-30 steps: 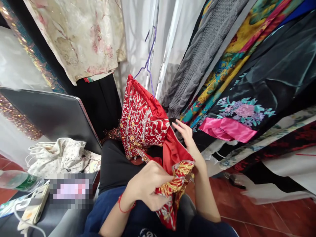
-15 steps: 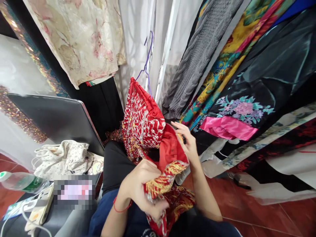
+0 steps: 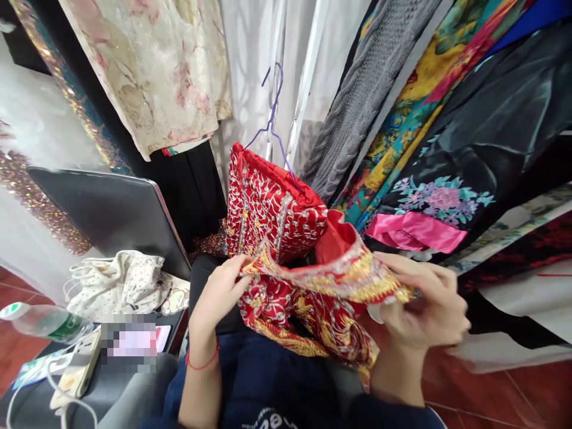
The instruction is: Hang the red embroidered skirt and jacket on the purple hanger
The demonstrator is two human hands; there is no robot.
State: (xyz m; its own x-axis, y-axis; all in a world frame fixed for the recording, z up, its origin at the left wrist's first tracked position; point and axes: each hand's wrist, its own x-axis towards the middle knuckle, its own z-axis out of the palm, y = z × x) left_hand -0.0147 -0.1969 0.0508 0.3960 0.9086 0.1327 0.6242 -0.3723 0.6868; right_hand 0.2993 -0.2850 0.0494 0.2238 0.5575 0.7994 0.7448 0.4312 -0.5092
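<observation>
A red garment with silver and gold embroidery [image 3: 286,226] lies across my lap, its upper part on a purple wire hanger [image 3: 273,113]. My left hand [image 3: 226,292] pinches the gold-trimmed edge at its left end. At the other end of that edge, my right hand [image 3: 424,298] grips the trim, fingers partly blurred. Between the two hands the embroidered border is stretched in a shallow curve, with plain red lining showing behind it. Lower folds of the garment hang beneath my hands, over my dark blue top.
On the left stand a dark laptop-like panel [image 3: 111,208], a dotted white cloth [image 3: 118,286], a plastic bottle [image 3: 49,322], a power strip [image 3: 78,369] with white cables and a phone with a blurred screen. Hanging clothes, including a grey cable knit [image 3: 357,101], line the back and right.
My hands have moved apart, the left one up and leftward, the right one rightward and down. The gold-trimmed edge, bunched before, is now spread between them.
</observation>
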